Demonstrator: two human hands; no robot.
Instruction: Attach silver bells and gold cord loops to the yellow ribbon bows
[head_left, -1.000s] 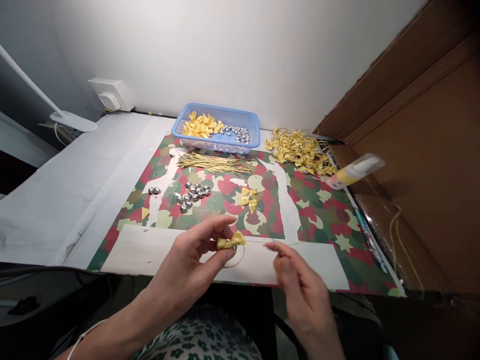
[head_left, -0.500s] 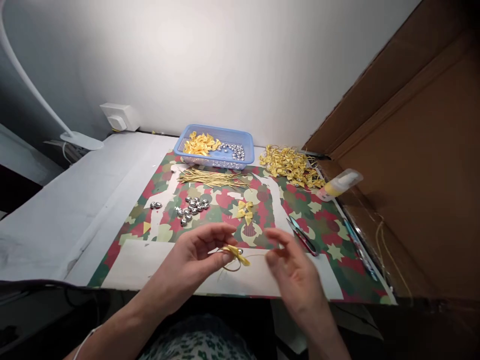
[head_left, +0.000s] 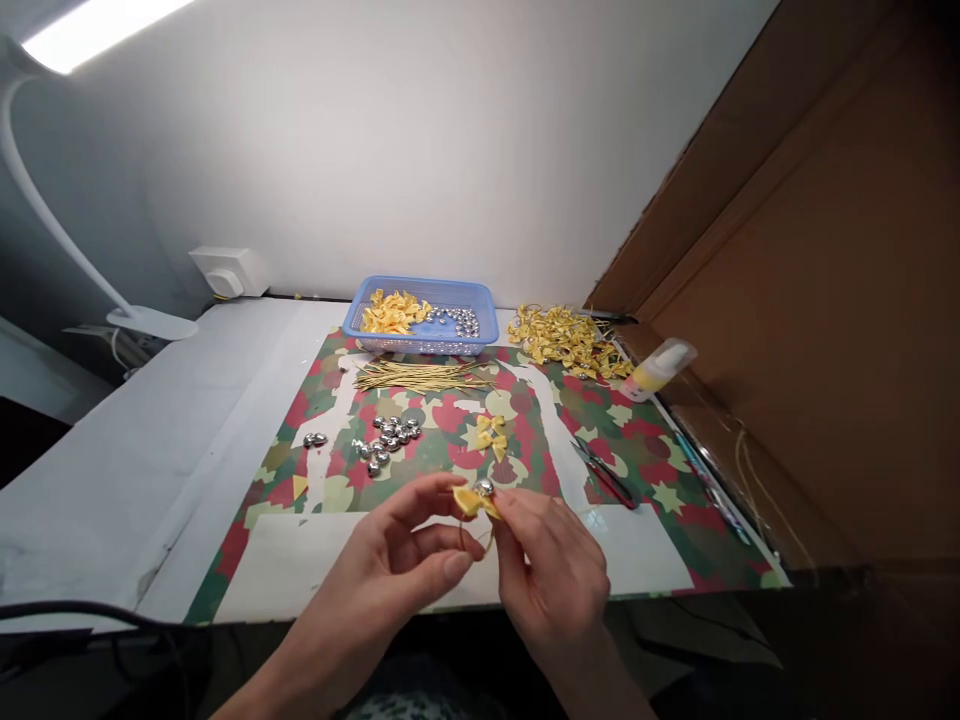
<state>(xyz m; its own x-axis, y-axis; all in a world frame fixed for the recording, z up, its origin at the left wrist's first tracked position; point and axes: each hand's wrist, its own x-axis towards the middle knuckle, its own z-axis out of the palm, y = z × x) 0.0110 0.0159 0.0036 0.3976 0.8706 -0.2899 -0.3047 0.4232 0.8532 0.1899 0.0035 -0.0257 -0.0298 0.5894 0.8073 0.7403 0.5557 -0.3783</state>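
A yellow ribbon bow with a silver jingle bell on it is held between my two hands, above the front edge of the worktop. My right hand pinches the bow's right end with thumb and forefinger. Curled round the left side is my left hand, its forefinger at the bow and its thumb lower, near a thin gold cord loop hanging under the bow. Beyond my hands, a few loose yellow bows and a cluster of silver bells lie on the patterned sheet.
Gold cords lie in a bundle before a blue basket of yellow bows and bells. A heap of corded bows is at back right, near a glue bottle. Scissors rest at right. A lamp stands left.
My right hand has come left from beside the bow and now pinches it. The bow has turned, with the bell on top. The camera view has shifted slightly.
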